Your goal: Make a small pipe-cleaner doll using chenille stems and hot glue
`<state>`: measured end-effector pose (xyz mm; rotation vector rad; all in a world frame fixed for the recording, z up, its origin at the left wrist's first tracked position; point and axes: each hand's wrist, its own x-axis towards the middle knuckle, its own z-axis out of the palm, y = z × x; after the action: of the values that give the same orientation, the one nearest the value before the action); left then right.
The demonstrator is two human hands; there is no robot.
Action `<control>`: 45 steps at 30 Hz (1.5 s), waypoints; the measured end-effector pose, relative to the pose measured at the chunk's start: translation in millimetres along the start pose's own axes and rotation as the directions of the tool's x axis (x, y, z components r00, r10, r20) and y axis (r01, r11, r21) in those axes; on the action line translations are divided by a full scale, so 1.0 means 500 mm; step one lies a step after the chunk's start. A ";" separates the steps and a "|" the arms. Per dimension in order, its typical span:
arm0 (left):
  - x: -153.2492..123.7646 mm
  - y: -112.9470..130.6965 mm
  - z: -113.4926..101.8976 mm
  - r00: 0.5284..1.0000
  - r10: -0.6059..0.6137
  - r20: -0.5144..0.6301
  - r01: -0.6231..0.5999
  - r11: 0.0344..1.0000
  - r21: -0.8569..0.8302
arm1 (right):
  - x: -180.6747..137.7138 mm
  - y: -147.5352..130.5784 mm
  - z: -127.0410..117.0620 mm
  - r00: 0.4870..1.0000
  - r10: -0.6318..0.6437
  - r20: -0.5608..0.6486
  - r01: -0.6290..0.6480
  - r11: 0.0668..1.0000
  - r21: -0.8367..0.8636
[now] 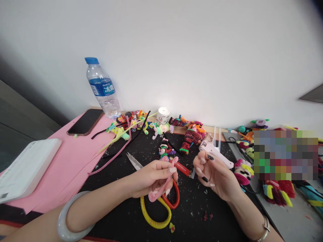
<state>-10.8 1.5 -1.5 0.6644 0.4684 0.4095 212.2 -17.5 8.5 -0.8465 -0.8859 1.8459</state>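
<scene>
Over the scissors (165,202), your left hand (155,178) pinched a pink stem (156,194); your right hand (217,173), half-curled, seemed empty. A slack pinch risked dropping it.

Bright, diffuse light washed the wall (161,67), dimming leftward, while coarse pixelation hid a patch at right.

Pink strip (164,187): fuzzy, soft pile, matt. Scissors (155,224): bare metal blades, smooth plastic handles with some shine. Mat (191,215): matt black. Sheet (68,158): paper-like, matt, pink. White box (30,168): smooth, plastic in look. Phone (85,121): dark screen, glossy. Bottle (110,104): clear glossy plastic. Bangle (63,218): polished, stone-like. Maroon figure (193,137): rough, tufted, flecked with glitter. Wall (202,60): smooth, low sheen.
</scene>
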 end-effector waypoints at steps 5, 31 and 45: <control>-0.001 -0.001 -0.002 1.000 0.004 0.008 -0.004 1.000 -0.007 | -0.001 0.002 0.000 1.000 -0.015 0.008 0.015 1.000 0.025; -0.001 0.000 -0.003 1.000 -0.012 0.000 0.012 1.000 0.020 | 0.006 0.012 -0.005 0.999 -0.003 -0.044 0.001 0.999 -0.047; -0.001 0.000 -0.005 1.000 -0.017 -0.004 0.017 0.999 0.028 | 0.003 0.017 -0.012 0.999 -0.003 -0.047 -0.005 0.984 -0.180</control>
<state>-12.5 2.3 -2.9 0.6868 0.4836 0.3885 213.0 -17.5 -2.2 -0.9977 -1.0341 1.7583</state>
